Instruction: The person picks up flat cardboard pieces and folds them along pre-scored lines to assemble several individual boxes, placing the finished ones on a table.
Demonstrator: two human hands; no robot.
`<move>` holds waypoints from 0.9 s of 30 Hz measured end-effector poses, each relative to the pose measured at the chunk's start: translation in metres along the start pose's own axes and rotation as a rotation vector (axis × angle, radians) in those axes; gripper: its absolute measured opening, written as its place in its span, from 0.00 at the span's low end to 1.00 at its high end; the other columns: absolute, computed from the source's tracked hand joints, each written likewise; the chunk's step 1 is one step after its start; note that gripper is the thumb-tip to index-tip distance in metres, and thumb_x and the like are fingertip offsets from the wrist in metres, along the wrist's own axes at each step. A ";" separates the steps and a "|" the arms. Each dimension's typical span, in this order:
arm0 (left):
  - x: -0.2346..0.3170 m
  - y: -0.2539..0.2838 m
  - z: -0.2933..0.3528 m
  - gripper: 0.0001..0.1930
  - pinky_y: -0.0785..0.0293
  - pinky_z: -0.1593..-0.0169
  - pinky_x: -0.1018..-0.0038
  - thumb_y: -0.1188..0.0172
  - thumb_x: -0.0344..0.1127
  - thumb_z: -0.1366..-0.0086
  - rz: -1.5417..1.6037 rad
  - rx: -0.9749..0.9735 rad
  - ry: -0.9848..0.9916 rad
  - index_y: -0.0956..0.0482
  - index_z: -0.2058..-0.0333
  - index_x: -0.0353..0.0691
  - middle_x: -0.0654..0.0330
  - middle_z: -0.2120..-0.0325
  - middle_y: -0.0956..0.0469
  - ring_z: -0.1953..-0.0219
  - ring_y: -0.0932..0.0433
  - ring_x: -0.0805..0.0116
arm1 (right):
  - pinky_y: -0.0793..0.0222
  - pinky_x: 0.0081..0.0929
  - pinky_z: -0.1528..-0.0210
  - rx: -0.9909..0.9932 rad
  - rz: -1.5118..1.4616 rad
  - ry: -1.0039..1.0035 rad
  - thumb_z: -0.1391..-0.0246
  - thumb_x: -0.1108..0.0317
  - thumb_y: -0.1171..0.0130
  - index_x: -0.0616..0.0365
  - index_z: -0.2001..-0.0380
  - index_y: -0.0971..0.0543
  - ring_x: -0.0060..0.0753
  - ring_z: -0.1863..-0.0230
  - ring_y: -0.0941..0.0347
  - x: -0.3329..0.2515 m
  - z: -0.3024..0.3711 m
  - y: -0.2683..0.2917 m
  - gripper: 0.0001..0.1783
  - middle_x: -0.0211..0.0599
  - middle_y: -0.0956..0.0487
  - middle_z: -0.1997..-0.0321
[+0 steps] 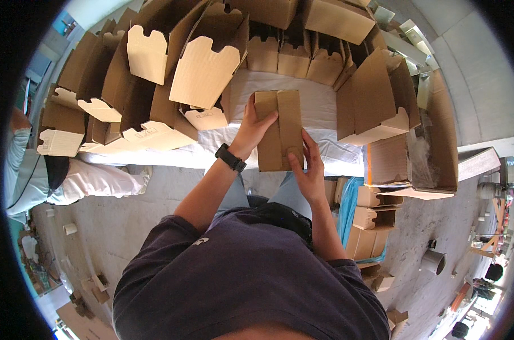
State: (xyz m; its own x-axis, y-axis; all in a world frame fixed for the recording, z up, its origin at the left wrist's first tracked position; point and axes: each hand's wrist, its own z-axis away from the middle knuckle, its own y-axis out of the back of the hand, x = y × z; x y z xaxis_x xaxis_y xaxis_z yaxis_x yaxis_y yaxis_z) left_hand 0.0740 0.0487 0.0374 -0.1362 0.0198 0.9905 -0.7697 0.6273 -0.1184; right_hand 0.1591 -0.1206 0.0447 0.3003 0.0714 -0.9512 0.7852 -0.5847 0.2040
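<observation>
Between my two hands is a narrow brown cardboard box [279, 130], held over the front edge of the white-covered table [257, 85]. A lengthwise seam runs down its upper face. My left hand [257, 126] grips its left side, thumb across the face and fingers behind the far left edge. Lower down on the right, my right hand [309, 167] has its thumb on the face and its fingers along the right edge. What lies under the box is hidden.
Open cardboard boxes [203, 68] with notched ends crowd the table's left and back. More stand at the right, by a large carton [438, 141]. Beside my right leg, blue plastic [349, 207] wraps stacked boxes. Another person [92, 178] is at far left.
</observation>
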 end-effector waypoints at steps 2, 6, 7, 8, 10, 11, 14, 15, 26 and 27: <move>0.001 0.001 0.001 0.40 0.44 0.39 0.71 0.39 0.36 0.41 0.020 -0.009 0.024 0.54 0.38 0.29 0.48 0.42 0.43 0.40 0.42 0.61 | 0.42 0.32 0.38 -0.012 -0.005 0.004 0.48 0.74 0.42 0.63 0.39 0.40 0.36 0.40 0.37 -0.004 -0.001 0.002 0.33 0.45 0.34 0.40; 0.004 0.001 0.004 0.39 0.43 0.40 0.73 0.40 0.41 0.39 0.070 0.018 0.125 0.53 0.37 0.33 0.53 0.42 0.40 0.41 0.40 0.67 | 0.43 0.33 0.37 -0.009 -0.095 0.020 0.47 0.73 0.43 0.63 0.39 0.41 0.36 0.39 0.38 -0.003 -0.002 0.002 0.33 0.45 0.35 0.39; 0.004 -0.001 0.004 0.38 0.43 0.40 0.74 0.41 0.42 0.38 0.099 0.036 0.160 0.51 0.37 0.35 0.56 0.43 0.38 0.41 0.39 0.69 | 0.43 0.33 0.37 -0.002 -0.094 0.000 0.46 0.73 0.43 0.63 0.39 0.41 0.36 0.39 0.38 -0.002 -0.001 0.003 0.33 0.46 0.35 0.39; 0.006 -0.001 0.006 0.38 0.42 0.40 0.75 0.41 0.43 0.38 0.088 0.023 0.161 0.51 0.37 0.36 0.56 0.43 0.37 0.42 0.38 0.70 | 0.43 0.34 0.37 0.001 -0.097 -0.019 0.46 0.73 0.43 0.63 0.39 0.42 0.36 0.39 0.38 0.000 -0.001 0.003 0.33 0.46 0.35 0.39; 0.010 -0.002 0.007 0.38 0.41 0.41 0.75 0.41 0.45 0.38 0.064 -0.002 0.162 0.51 0.37 0.37 0.56 0.44 0.36 0.43 0.37 0.70 | 0.43 0.34 0.37 -0.002 -0.113 -0.041 0.45 0.72 0.44 0.63 0.38 0.42 0.36 0.38 0.38 0.000 -0.002 0.002 0.32 0.46 0.35 0.39; 0.007 0.000 0.008 0.38 0.41 0.41 0.75 0.41 0.45 0.38 0.072 0.000 0.153 0.50 0.37 0.38 0.56 0.44 0.35 0.43 0.36 0.70 | 0.43 0.35 0.37 -0.007 -0.126 -0.049 0.45 0.72 0.44 0.63 0.38 0.42 0.36 0.38 0.38 -0.001 -0.001 0.003 0.32 0.47 0.36 0.39; 0.002 0.002 0.008 0.37 0.41 0.42 0.75 0.40 0.45 0.38 0.086 -0.004 0.151 0.48 0.37 0.38 0.57 0.45 0.33 0.44 0.35 0.71 | 0.43 0.35 0.37 -0.019 -0.080 -0.037 0.44 0.72 0.45 0.63 0.38 0.42 0.36 0.39 0.39 -0.004 0.000 0.003 0.32 0.47 0.36 0.39; 0.007 0.002 0.008 0.37 0.40 0.42 0.75 0.40 0.45 0.38 0.084 -0.014 0.168 0.48 0.37 0.38 0.57 0.46 0.33 0.45 0.34 0.71 | 0.43 0.35 0.37 -0.020 -0.050 -0.031 0.44 0.72 0.45 0.63 0.38 0.42 0.36 0.39 0.39 -0.004 0.000 0.004 0.31 0.47 0.36 0.39; -0.015 0.002 0.007 0.39 0.41 0.41 0.73 0.38 0.49 0.41 -0.058 0.034 0.119 0.45 0.40 0.32 0.53 0.45 0.34 0.43 0.36 0.67 | 0.46 0.33 0.36 -0.030 -0.198 -0.101 0.42 0.71 0.48 0.63 0.37 0.43 0.33 0.37 0.41 0.001 0.004 0.003 0.30 0.45 0.38 0.37; -0.010 0.001 0.008 0.42 0.44 0.40 0.72 0.37 0.50 0.42 -0.037 0.013 0.113 0.47 0.39 0.30 0.50 0.44 0.36 0.42 0.38 0.64 | 0.46 0.33 0.36 -0.031 -0.198 -0.114 0.41 0.72 0.48 0.64 0.37 0.44 0.33 0.37 0.41 0.003 0.004 0.004 0.30 0.45 0.38 0.37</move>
State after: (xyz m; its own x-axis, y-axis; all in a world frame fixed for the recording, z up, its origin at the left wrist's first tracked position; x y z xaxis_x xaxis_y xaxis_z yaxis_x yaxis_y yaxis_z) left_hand 0.0696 0.0435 0.0270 -0.0376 0.0848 0.9957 -0.7811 0.6190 -0.0822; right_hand 0.1613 -0.1257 0.0421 0.0774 0.0896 -0.9930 0.8393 -0.5434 0.0164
